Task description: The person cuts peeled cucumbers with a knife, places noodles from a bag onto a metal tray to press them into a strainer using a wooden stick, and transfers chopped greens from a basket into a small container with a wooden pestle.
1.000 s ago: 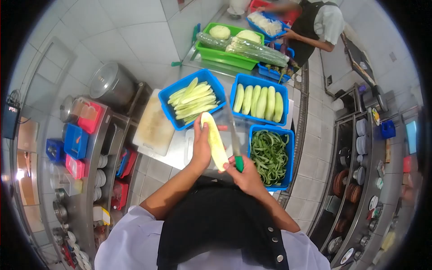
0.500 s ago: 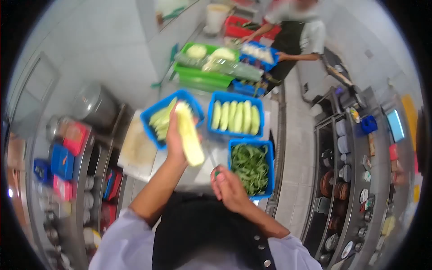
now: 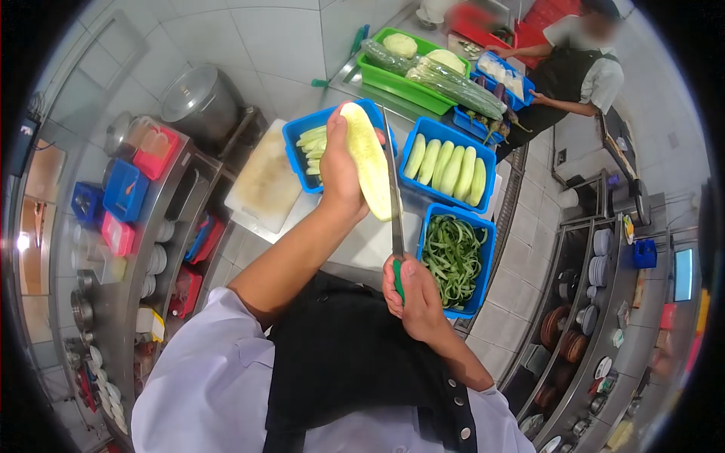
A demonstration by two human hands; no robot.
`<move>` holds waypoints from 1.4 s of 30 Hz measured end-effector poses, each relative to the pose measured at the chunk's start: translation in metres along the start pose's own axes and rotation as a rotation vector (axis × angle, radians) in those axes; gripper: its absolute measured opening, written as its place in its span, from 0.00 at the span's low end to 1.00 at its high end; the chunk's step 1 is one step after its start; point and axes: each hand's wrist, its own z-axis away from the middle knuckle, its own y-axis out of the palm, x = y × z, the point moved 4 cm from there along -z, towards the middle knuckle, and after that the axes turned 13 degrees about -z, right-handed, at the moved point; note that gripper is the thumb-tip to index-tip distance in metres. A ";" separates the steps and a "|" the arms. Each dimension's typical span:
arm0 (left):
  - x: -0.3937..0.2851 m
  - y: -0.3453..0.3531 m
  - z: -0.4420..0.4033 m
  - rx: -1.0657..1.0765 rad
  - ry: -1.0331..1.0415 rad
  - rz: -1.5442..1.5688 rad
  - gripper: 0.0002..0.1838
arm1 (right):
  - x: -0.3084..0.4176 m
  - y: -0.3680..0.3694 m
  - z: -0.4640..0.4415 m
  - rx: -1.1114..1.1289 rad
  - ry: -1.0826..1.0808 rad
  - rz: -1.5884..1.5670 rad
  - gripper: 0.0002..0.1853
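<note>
My left hand [image 3: 341, 172] grips a halved, peeled cucumber [image 3: 364, 155], its pale cut face turned up. In my right hand [image 3: 420, 300] is a knife [image 3: 394, 208] with a green handle; its long blade points away from me along the right edge of the cucumber, seemingly touching it. Below the cucumber is a blue basket [image 3: 296, 155] of cut pale green pieces, partly hidden by my left hand. To its right, another blue basket [image 3: 486, 158] holds several whole peeled cucumbers. Green peel strips [image 3: 455, 257] fill a third blue basket [image 3: 489, 260] beside my right hand.
A stained white cutting board [image 3: 264, 181] lies to the left. Farther back, a green crate [image 3: 377, 75] holds cabbages and wrapped vegetables. A co-worker [image 3: 563, 72] grasps a blue basket [image 3: 521, 94] of white items at the back right. Shelves stand on both sides.
The knife has come up from low near my right hand to lie alongside the cucumber. The cucumber's cut face now shows more fully. My view has shifted, moving the baskets rightward and up.
</note>
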 end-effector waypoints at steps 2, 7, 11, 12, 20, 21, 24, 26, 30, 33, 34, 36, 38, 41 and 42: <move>0.001 -0.004 -0.001 -0.002 0.057 -0.019 0.19 | -0.002 0.000 -0.002 0.006 0.020 0.008 0.24; -0.005 -0.003 0.003 -0.044 0.009 0.018 0.18 | -0.002 -0.001 -0.004 -0.030 -0.037 0.190 0.24; 0.002 -0.017 -0.012 0.022 -0.055 0.099 0.21 | -0.006 0.001 -0.005 -0.021 -0.051 0.251 0.22; 0.000 -0.016 -0.011 0.019 -0.051 0.101 0.21 | -0.006 0.002 -0.006 -0.036 -0.089 0.299 0.20; 0.003 -0.008 0.001 -0.055 -0.139 0.068 0.17 | 0.001 0.000 -0.008 -0.074 -0.181 0.496 0.15; 0.001 -0.008 0.001 -0.059 -0.140 0.069 0.17 | 0.002 0.000 -0.007 -0.073 -0.173 0.509 0.15; -0.010 -0.013 -0.004 -0.077 -0.091 0.055 0.17 | 0.001 0.000 -0.004 -0.058 -0.136 0.513 0.16; -0.014 -0.015 -0.008 -0.026 -0.063 0.065 0.16 | -0.002 -0.002 -0.003 -0.043 -0.104 0.506 0.16; -0.016 -0.013 -0.007 -0.052 -0.035 0.068 0.16 | -0.004 -0.003 -0.003 -0.049 -0.091 0.503 0.17; -0.011 -0.010 -0.002 -0.081 -0.079 0.054 0.17 | -0.004 -0.003 -0.006 -0.063 -0.110 0.502 0.17; -0.009 -0.009 0.001 -0.069 -0.073 0.033 0.17 | -0.005 -0.003 -0.007 -0.069 -0.109 0.504 0.17; -0.006 -0.007 0.002 -0.055 -0.068 0.011 0.18 | -0.004 -0.003 -0.010 -0.071 -0.116 0.514 0.17; 0.000 -0.008 0.000 -0.042 -0.096 0.015 0.21 | -0.004 -0.002 -0.011 -0.071 -0.120 0.526 0.17; 0.002 -0.010 -0.001 -0.048 -0.115 0.038 0.21 | -0.003 -0.001 -0.013 -0.101 -0.149 0.539 0.17; 0.003 -0.011 -0.002 -0.047 -0.114 0.038 0.21 | -0.004 0.000 -0.013 -0.108 -0.169 0.549 0.17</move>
